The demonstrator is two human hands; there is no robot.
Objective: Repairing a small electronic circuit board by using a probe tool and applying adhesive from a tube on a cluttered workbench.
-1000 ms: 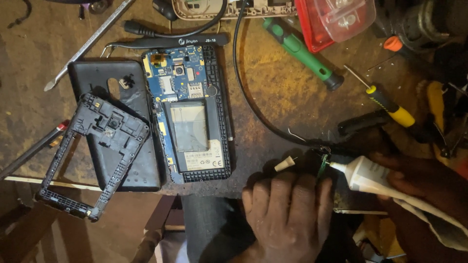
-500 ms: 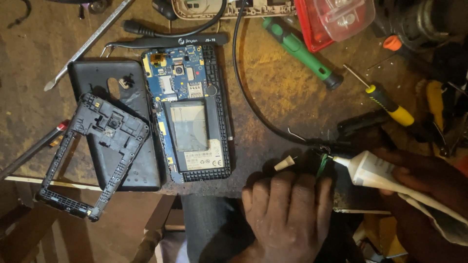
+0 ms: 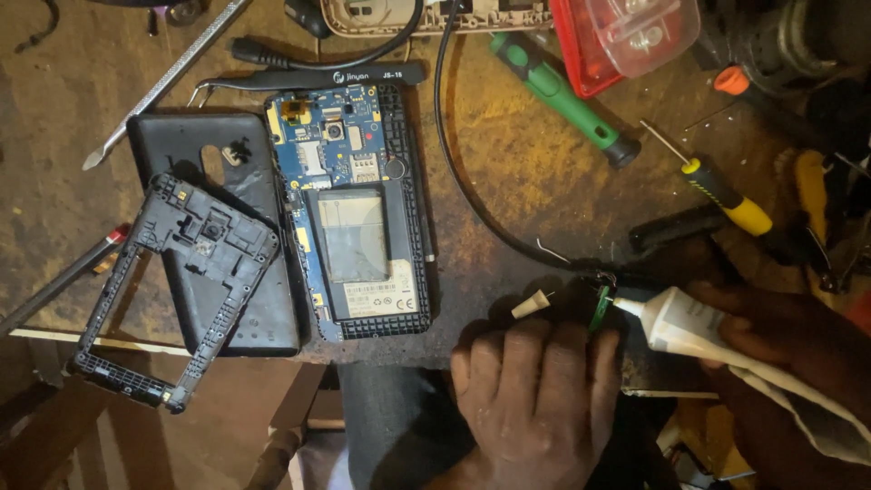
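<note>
Squeezing Glue Onto a Small Part at the Edge of the Surface

Gripping a white glue tube (image 3: 694,325), the right hand (image 3: 798,363) is closed round its crumpled body and aims the nozzle at a small green part (image 3: 600,307). The left hand (image 3: 535,399) lies knuckles up at the near edge of the surface (image 3: 508,154), fingers curled down beside that part; whether they pinch it or only steady it cannot be told. A small white cap (image 3: 531,304) lies just beside the fingertips.

To the left, well apart from both hands, an opened phone (image 3: 358,227) lies face down with its circuit board bare. Beside it lies a black back cover (image 3: 227,236), with a black inner frame (image 3: 172,290) resting tilted across it. Two screwdrivers, one green (image 3: 558,95) and one yellow (image 3: 726,195), lie further back.

By the look of it, the step in hand is putting glue on the green part. Such a move calls for a light squeeze and a steady nozzle, so that only a small bead lands.
</note>
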